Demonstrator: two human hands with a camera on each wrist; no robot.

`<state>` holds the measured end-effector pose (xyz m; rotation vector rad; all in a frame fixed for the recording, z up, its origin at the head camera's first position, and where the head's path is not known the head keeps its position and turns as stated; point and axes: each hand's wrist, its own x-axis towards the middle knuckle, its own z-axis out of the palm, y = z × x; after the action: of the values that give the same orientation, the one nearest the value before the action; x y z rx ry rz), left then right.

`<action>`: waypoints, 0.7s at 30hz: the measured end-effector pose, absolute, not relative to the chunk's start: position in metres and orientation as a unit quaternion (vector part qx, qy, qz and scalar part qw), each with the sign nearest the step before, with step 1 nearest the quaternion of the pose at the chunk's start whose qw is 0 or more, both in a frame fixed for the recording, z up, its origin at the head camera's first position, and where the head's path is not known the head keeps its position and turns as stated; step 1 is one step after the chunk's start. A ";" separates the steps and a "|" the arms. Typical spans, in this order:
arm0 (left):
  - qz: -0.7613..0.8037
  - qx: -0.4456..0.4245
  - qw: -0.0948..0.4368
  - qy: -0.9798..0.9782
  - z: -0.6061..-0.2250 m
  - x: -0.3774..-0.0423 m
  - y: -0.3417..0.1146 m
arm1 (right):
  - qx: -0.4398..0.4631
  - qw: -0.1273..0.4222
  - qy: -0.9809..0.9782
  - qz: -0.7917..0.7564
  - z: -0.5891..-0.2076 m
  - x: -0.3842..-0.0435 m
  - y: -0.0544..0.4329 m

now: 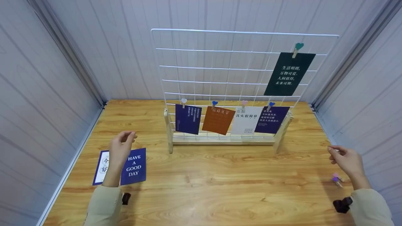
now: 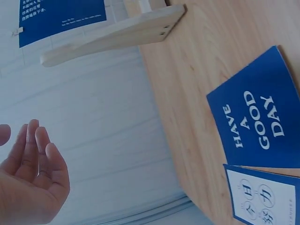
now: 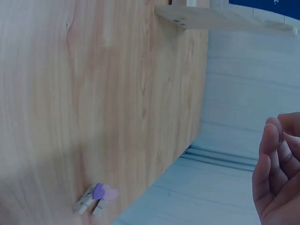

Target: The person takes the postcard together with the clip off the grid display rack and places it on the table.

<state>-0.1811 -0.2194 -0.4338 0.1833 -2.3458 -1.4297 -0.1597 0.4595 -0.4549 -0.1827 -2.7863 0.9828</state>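
My left hand [image 1: 122, 146] hovers above two cards on the table at the left, fingers loosely bent and holding nothing. Under it lie a blue "HAVE A GOOD DAY" card [image 1: 134, 168] and a blue-edged white card [image 1: 102, 166], partly covered by the forearm. At the far right, my empty right hand [image 1: 348, 158] is raised with thumb and forefinger close together. Below it on the table are two small wooden clothespins [image 3: 91, 201] with heart tops, one purple and one pink. Between the hands stands a white wire grid rack [image 1: 201, 66] on wooden feet.
Heart clothespins hold a dark green card [image 1: 289, 75] high on the grid's right. Along its lower part hang an orange card [image 1: 218, 120], a white card [image 1: 246, 122] and two dark blue cards, one at each end. Pale panel walls [image 1: 125, 47] enclose the wooden table [image 1: 213, 185].
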 end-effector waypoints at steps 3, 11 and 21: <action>-0.511 0.060 0.200 -0.834 -0.430 -0.182 -0.214 | -0.051 0.098 -0.937 0.333 -0.449 -0.160 0.453; -0.519 0.031 0.194 -0.832 -0.418 -0.181 -0.200 | -0.017 0.111 -0.924 0.364 -0.435 -0.163 0.434; -0.534 -0.007 0.199 -0.822 -0.411 -0.176 -0.183 | 0.025 0.135 -0.905 0.402 -0.426 -0.164 0.410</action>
<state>-0.1764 -0.1827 -0.4106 -0.0191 -2.2995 -1.4931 -0.1637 0.4101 -0.4258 0.0712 -2.6231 1.1647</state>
